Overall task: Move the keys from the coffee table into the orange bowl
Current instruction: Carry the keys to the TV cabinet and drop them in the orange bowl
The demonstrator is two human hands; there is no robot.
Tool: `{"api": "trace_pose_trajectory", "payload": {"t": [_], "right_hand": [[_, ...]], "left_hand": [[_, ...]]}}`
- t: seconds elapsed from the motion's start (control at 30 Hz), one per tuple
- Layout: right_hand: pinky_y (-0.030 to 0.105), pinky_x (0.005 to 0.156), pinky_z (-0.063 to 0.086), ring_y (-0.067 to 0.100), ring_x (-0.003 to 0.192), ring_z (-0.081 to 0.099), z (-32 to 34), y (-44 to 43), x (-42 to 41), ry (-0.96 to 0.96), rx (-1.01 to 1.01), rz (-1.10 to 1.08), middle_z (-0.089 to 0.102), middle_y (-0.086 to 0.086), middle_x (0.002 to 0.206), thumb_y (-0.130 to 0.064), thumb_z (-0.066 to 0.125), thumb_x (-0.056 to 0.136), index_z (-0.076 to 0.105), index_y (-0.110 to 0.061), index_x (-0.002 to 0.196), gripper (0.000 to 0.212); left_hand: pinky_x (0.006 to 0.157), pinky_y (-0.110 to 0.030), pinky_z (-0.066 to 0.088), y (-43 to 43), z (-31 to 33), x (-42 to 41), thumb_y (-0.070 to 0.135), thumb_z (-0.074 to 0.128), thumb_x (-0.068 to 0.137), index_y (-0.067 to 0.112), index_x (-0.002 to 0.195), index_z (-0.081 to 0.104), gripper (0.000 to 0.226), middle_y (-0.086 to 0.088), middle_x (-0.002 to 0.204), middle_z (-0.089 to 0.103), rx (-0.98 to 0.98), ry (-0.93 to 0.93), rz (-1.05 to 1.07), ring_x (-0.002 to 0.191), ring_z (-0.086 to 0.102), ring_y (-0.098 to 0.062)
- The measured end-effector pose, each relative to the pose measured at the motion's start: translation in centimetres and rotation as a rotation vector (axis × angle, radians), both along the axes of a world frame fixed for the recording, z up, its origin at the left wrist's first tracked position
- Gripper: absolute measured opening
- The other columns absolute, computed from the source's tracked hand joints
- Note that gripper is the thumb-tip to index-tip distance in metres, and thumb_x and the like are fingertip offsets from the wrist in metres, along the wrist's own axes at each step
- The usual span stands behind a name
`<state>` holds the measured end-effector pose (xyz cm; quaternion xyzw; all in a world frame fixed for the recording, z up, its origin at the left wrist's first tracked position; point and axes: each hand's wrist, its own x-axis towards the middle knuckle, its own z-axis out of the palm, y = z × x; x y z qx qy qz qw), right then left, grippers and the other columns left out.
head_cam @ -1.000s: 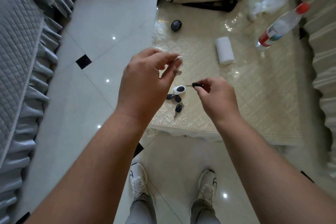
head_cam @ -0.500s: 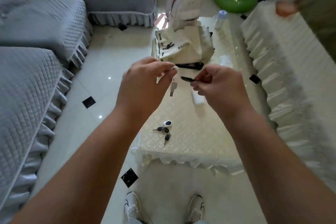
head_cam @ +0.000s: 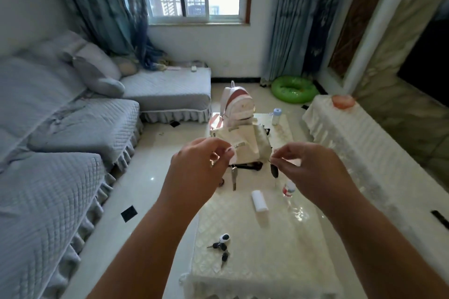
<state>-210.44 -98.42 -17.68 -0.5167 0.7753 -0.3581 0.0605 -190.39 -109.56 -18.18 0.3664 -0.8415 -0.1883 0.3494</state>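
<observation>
While both hands are up in the air over the coffee table [head_cam: 279, 257], each one has a key. The left hand [head_cam: 199, 170] has its fingers curled and pinches a white tag [head_cam: 233, 154], and a silver key [head_cam: 234, 177] hangs down from it. The right hand [head_cam: 315, 172] pinches a black key [head_cam: 274, 170] between thumb and fingertip, and it hangs down too. More keys lie in a little bunch [head_cam: 221, 247] on the near left part of the table. The orange bowl [head_cam: 343, 101] sits far off to the right, on the far end of a long stand [head_cam: 364, 153] with a white cover.

To do this step well, I think the person should keep both pinches tight, so no key slips and falls on the floor. The hands should go to the far right and get low over the bowl before they let go. Dropping from high up could make the keys bounce out.

Half a second ago the view looked more down, and the bowl was just at the top edge. Now the view has lifted, so the window shows. The black key lay sideways then; now it hangs down. The bunch on the table has not moved.
</observation>
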Motion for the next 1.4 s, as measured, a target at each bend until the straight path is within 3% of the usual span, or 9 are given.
{"api": "trace_pose_trajectory", "payload": {"t": [0.1,0.3,0.57,0.73,0.87,0.97,1.07,1.13,1.4], "right_hand": [[0.035,0.095,0.045,0.011,0.112,0.057,2.9,0.9,0.1,0.039,-0.052,-0.003,0.063,-0.013,0.121,-0.035,0.079,0.076,0.073,-0.035,0.077,0.007],[0.043,0.114,0.018,0.024,0.139,0.031,5.2,1.0,1.0,0.125,-0.105,-0.131,0.049,-0.007,0.141,-0.037,0.078,0.078,0.073,-0.037,0.081,0.006],[0.041,0.107,0.039,0.014,0.135,0.041,5.6,0.6,5.4,0.042,-0.152,-0.234,0.046,-0.002,0.148,-0.030,0.076,0.081,0.072,-0.031,0.081,0.004],[0.037,0.110,0.036,0.014,0.136,0.040,5.4,0.5,9.2,0.046,-0.089,-0.332,0.041,0.000,0.151,-0.031,0.074,0.082,0.068,-0.032,0.079,0.007],[0.022,0.104,0.030,0.013,0.133,0.044,4.4,1.6,11.8,0.051,-0.075,-0.451,0.045,0.002,0.148,-0.029,0.073,0.082,0.069,-0.029,0.080,0.004],[0.015,0.100,0.026,0.010,0.131,0.046,3.9,3.3,13.4,0.056,-0.056,-0.538,0.047,0.002,0.146,-0.029,0.073,0.082,0.068,-0.030,0.079,0.007],[0.010,0.096,0.024,0.008,0.128,0.048,3.8,5.5,14.4,0.074,-0.049,-0.623,0.051,0.002,0.144,-0.029,0.075,0.081,0.067,-0.033,0.077,0.009],[0.014,0.096,0.027,0.008,0.127,0.049,4.0,7.4,14.9,0.084,-0.048,-0.686,0.051,0.000,0.143,-0.030,0.075,0.081,0.068,-0.033,0.077,0.009],[0.011,0.079,0.031,0.005,0.120,0.052,4.5,17.4,16.2,0.075,-0.009,-0.960,0.050,-0.009,0.144,-0.033,0.072,0.082,0.063,-0.034,0.073,0.013]], "left_hand": [[0.078,-0.029,0.049,0.8,2.4,0.3,0.047,0.063,0.086,0.040,0.089,0.069,0.010,0.025,0.088,0.063,-0.009,0.042,-0.034,0.087,0.057,0.007],[0.095,-0.028,0.041,0.4,4.5,1.4,0.047,0.068,0.083,0.040,0.086,0.070,0.008,0.028,0.117,0.054,0.027,0.064,-0.076,0.117,0.048,-0.003],[0.093,-0.027,0.045,-3.4,4.6,3.7,0.042,0.069,0.085,0.037,0.090,0.070,0.007,0.020,0.126,0.054,0.045,0.004,-0.206,0.119,0.050,-0.005],[0.080,-0.003,0.038,-5.8,4.1,5.5,0.038,0.070,0.085,0.036,0.088,0.071,0.004,0.021,0.123,0.055,0.046,0.061,-0.350,0.111,0.047,0.011],[0.090,-0.027,0.045,-6.9,3.5,5.7,0.038,0.070,0.084,0.036,0.089,0.072,0.005,0.020,0.123,0.056,0.022,0.067,-0.465,0.116,0.052,-0.006],[0.089,-0.032,0.049,-6.7,3.1,5.2,0.039,0.071,0.084,0.037,0.089,0.071,0.005,0.025,0.123,0.054,0.047,0.069,-0.563,0.115,0.053,-0.001],[0.081,-0.005,0.037,-5.7,2.9,4.2,0.042,0.069,0.084,0.041,0.087,0.068,0.003,0.028,0.122,0.054,-0.004,0.050,-0.628,0.108,0.042,0.022],[0.077,-0.001,0.033,-4.5,3.0,3.1,0.044,0.067,0.084,0.041,0.088,0.069,0.005,0.027,0.122,0.054,-0.009,0.030,-0.688,0.105,0.041,0.024],[0.083,-0.023,0.041,4.6,4.2,-0.8,0.042,0.066,0.085,0.037,0.090,0.069,0.007,0.025,0.122,0.053,0.035,0.020,-0.919,0.108,0.053,0.000]]}}
